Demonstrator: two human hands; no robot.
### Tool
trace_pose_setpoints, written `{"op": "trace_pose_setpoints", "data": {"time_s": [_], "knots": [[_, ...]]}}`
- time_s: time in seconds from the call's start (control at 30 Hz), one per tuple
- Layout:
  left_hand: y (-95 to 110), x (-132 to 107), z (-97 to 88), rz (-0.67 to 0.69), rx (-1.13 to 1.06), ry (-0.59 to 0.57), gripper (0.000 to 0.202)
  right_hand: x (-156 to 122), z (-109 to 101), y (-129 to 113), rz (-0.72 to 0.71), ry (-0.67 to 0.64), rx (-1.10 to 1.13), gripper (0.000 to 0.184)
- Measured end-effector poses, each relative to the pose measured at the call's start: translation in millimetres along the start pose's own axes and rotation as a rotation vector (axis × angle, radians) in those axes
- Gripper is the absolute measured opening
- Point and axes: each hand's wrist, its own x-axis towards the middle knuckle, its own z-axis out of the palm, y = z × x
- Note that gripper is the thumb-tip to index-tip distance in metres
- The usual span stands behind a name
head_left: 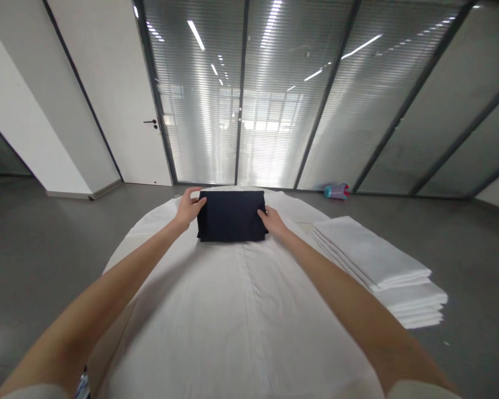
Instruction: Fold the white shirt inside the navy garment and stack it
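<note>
A dark navy folded cloth (232, 217), rectangular in outline, is at the far part of the white-covered table. My left hand (188, 207) grips its left edge, thumb on the near face and fingers behind. On the right edge, my right hand (273, 220) pinches the cloth the same way. The cloth faces me nearly flat, its lower edge close to the white tablecloth (216, 310); whether it touches there I cannot tell. Fingers behind the cloth are partly hidden.
To the right, a stack of folded white cloths (370, 252) sits at the table's side. A blue and pink bundle (336, 192) lies on the grey floor by the glass partition (270, 111). A white door (120, 94) stands at the back left.
</note>
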Motion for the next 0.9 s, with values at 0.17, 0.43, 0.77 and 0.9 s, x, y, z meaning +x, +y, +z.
{"op": "trace_pose_setpoints", "data": {"time_s": [0.17,0.43,0.77,0.9], "knots": [[-38.3,23.8,8.8,-0.275,-0.001,-0.067,0.066,20.2,20.9,10.2,0.129,-0.013,-0.134,0.020],[-56.8,32.0,2.2,-0.011,0.328,-0.066,0.056,17.8,15.0,0.9,0.109,0.021,-0.253,0.040],[-61.1,21.1,55.9,0.506,0.943,-0.380,0.044,19.0,61.1,-39.8,-0.366,-0.214,-0.515,0.055],[-75.7,21.7,54.5,0.446,0.913,-0.430,0.047,25.0,66.1,-30.0,-0.288,-0.335,-0.491,0.066]]}}
